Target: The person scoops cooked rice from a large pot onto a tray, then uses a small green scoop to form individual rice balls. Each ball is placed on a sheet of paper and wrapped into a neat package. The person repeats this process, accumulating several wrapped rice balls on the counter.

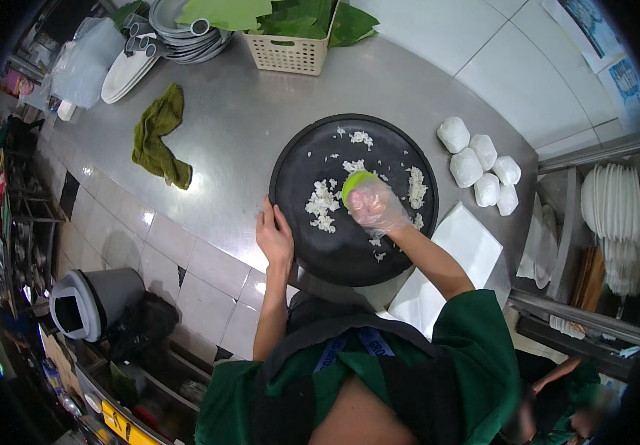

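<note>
A large round black tray (353, 256) lies on the steel table before me, with loose clumps of white rice (321, 204) scattered over it. My left hand (275, 236) holds the tray's near left rim. Over the middle of the tray, my right hand (374, 206) wears a clear plastic glove and grips a lime-green cup (355, 182). The cup is tilted and mostly covered by the hand, so its inside is hidden. White paper sheets (467, 245) lie by the tray's right side, partly under my right forearm.
Several white wrapped bundles (466, 167) sit right of the tray. A green cloth (158, 136) lies left on the steel table (225, 122). Behind stand a cream basket (289, 54) of banana leaves and stacked metal pans (197, 50). Another person (567, 395) is at lower right.
</note>
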### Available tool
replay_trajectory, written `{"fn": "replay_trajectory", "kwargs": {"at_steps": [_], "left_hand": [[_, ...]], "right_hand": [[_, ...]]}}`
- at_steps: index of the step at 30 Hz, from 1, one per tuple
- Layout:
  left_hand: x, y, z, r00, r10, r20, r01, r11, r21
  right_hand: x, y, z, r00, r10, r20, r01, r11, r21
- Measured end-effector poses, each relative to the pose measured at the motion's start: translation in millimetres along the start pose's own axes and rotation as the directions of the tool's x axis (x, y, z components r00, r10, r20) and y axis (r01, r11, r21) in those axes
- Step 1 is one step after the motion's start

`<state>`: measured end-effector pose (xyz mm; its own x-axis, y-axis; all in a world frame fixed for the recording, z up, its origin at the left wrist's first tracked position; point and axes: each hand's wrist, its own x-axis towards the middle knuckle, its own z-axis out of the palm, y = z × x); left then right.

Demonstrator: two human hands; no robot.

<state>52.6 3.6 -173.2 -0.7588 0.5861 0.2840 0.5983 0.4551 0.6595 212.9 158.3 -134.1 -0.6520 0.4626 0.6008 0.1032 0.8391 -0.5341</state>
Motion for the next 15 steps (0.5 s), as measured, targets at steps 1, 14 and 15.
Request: {"fn": "replay_trajectory", "kwargs": {"at_steps": [1,14,15], "left_hand": [[0,0,0,1.0,-0.006,0.003,0.006,1.0,0.004],[2,-9,-4,0.999,0.031,0.015,-0.03,0.999,-0.037],[3,-8,-4,0.999,0.028,0.019,-0.027,0.999,-0.035]], "right_hand": [[5,-1,0,1.0,-0.024,0.009,0.024,1.0,0.006],[22,32,11,0.997,0.063,-0.054,-0.061,0.997,0.04],[22,34,13,0.996,0.069,-0.062,-0.066,0.997,0.047]]}}
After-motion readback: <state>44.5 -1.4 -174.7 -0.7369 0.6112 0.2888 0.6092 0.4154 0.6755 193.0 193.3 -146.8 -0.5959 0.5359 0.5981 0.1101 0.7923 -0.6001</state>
